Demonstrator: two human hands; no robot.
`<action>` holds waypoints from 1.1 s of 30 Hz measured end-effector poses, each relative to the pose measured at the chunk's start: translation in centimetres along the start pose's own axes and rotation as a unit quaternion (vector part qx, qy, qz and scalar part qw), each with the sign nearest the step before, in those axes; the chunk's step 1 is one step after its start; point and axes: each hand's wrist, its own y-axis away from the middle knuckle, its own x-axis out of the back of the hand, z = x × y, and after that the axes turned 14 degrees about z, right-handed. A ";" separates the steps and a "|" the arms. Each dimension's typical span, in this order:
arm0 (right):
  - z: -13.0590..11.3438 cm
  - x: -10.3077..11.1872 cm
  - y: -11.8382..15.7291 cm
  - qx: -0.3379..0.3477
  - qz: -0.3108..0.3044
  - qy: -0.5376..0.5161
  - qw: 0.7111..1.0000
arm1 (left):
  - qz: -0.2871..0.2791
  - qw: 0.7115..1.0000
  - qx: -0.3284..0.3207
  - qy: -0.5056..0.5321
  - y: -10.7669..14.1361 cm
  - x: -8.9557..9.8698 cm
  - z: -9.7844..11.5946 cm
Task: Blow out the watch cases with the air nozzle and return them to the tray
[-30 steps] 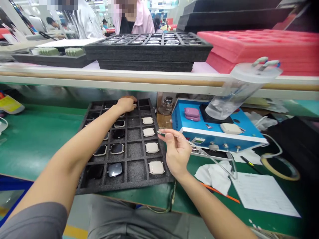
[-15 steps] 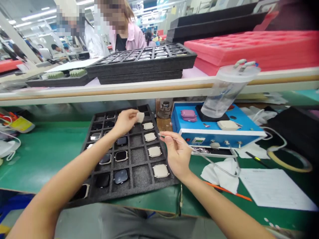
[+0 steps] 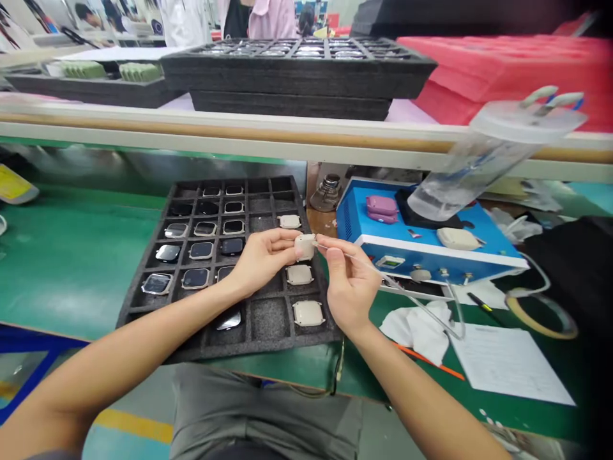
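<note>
My left hand [image 3: 265,259] pinches a beige watch case [image 3: 305,247] above the right side of a black foam tray [image 3: 268,319]. Close on its right, my right hand [image 3: 352,281] is closed round the end of a thin clear tube [image 3: 407,297], whose tip meets or nearly meets the case's edge; contact is hard to make out. Other beige cases lie in the tray's right column, among them a front one [image 3: 308,314]. Watches with dark screens, such as one at the left [image 3: 157,283], fill several compartments further left.
A blue control box [image 3: 440,255] stands at the right, bearing a clear cylinder [image 3: 498,160], purple pieces [image 3: 382,209] and a beige case [image 3: 458,239]. White wipes [image 3: 421,329] and a paper sheet [image 3: 512,364] lie before it. A shelf edge [image 3: 239,137] crosses behind, with stacked black trays [image 3: 297,83].
My left hand has brought the beige case from the tray's back towards me and to the right, up to the tube tip. My view has tilted downward.
</note>
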 end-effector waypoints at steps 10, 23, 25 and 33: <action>0.2 0.0 0.0 -0.003 0.001 -0.011 1.000 | -0.012 1.000 -0.007 0.015 0.3 0.0 -0.2; 0.0 0.0 0.0 0.002 0.001 -0.009 1.000 | -0.014 1.000 -0.018 0.015 0.5 0.0 0.0; 0.1 0.0 0.0 0.006 0.000 -0.004 1.000 | -0.014 1.000 -0.019 0.014 0.5 0.0 0.0; 0.0 0.0 -0.1 0.012 -0.001 -0.006 1.000 | -0.018 0.999 -0.031 0.015 0.5 -0.1 -0.2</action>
